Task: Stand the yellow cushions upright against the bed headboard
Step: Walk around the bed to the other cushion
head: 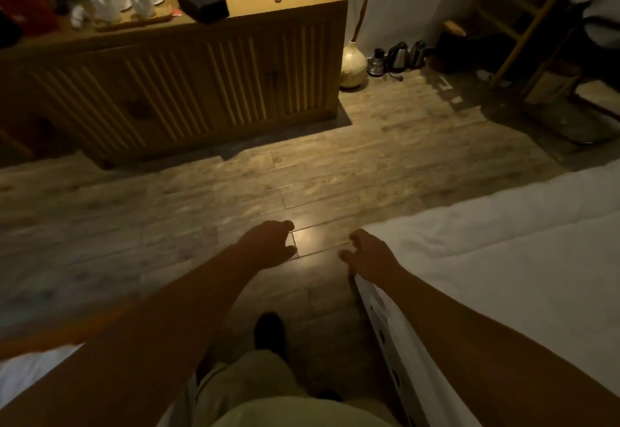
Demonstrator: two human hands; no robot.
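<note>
No yellow cushion and no headboard show in the head view. A bed with white bedding fills the right side, its corner near my right hand. My left hand hangs over the wooden floor with fingers loosely curled and holds nothing. My right hand hovers by the bed's corner, fingers relaxed and empty. Both forearms reach forward from the bottom of the frame.
A slatted wooden cabinet stands ahead on the left, with white cups, a black box and a bottle on top. A round vase and kettles sit on the floor beyond. White bedding shows at lower left.
</note>
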